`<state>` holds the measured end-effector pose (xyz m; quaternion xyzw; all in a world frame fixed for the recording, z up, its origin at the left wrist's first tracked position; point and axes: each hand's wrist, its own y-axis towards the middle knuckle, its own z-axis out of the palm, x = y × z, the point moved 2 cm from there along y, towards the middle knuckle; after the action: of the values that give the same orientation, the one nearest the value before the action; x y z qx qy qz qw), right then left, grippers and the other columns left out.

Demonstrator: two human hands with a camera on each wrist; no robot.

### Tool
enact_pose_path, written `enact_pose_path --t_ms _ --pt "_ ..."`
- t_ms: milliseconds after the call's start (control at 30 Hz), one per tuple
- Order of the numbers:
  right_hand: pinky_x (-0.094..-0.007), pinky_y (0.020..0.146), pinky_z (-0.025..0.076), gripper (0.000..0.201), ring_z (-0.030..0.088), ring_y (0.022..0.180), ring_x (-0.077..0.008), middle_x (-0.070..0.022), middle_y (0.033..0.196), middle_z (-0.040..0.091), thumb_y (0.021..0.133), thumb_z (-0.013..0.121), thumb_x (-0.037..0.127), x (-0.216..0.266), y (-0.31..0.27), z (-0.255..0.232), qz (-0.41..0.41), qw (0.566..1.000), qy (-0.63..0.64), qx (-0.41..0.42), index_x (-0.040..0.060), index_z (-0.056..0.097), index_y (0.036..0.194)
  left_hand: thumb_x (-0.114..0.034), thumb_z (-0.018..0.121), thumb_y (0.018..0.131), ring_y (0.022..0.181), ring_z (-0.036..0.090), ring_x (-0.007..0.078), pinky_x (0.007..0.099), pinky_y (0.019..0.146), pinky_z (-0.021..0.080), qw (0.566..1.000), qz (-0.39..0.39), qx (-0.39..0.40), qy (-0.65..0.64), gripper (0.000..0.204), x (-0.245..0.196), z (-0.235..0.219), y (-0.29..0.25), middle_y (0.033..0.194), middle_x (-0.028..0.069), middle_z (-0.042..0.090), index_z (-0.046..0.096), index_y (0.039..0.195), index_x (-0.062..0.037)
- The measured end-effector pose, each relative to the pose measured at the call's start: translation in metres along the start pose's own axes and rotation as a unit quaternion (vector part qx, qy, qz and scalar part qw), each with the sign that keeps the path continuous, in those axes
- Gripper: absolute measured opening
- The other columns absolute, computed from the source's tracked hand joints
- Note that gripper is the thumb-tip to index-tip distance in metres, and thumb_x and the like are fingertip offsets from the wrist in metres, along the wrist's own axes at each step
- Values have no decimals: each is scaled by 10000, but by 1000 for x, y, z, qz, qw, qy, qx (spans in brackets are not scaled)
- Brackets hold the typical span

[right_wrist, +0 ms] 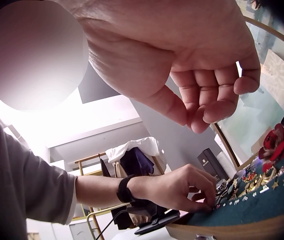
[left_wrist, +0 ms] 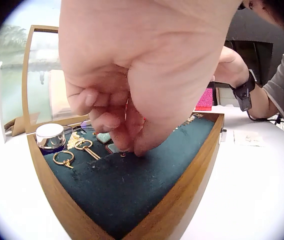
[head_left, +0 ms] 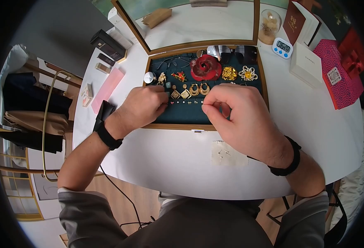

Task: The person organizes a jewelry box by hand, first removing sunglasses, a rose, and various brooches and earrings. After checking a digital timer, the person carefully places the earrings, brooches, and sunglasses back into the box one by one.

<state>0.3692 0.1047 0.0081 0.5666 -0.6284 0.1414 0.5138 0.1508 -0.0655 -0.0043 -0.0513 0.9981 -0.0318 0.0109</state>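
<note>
In the head view my left hand (head_left: pixel 142 105) is curled at the left side of the jewelry box (head_left: pixel 173 126), thumb and fingertips together low over the dark green lining. A tiny stud (left_wrist: pixel 123 154) shows beside those fingertips; whether they pinch anything is hidden. My right hand (head_left: pixel 248 120) is over the box's right front, its thumb and index tips meeting by the row of small studs (head_left: pixel 184 102). No object is visible between the right fingertips (right_wrist: pixel 194 122). Hoop earrings (head_left: pixel 194 89), square drop earrings (head_left: pixel 175 93) and a red flower (head_left: pixel 206 67) lie behind.
The box's glass lid (head_left: pixel 198 25) stands raised. A small card (head_left: pixel 228 153) with tiny pins is on the table in front. A timer (head_left: pixel 282 48), white box (head_left: pixel 306 64) and patterned pink box (head_left: pixel 339 74) stand right; a pink strip (head_left: pixel 108 89) and black box (head_left: pixel 107 45) lie left.
</note>
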Motion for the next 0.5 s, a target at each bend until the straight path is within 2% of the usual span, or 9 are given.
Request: enact_pose_path --t_ms 500 --pt "-452 617 533 101 694 688 -374 -175 751 680 907 718 1 1 0 0 6 1000 6 8 -6 652 830 -91 791 863 840 722 334 446 739 591 1000 -6 0 -6 81 -4 2 2 909 102 693 747 917 -51"
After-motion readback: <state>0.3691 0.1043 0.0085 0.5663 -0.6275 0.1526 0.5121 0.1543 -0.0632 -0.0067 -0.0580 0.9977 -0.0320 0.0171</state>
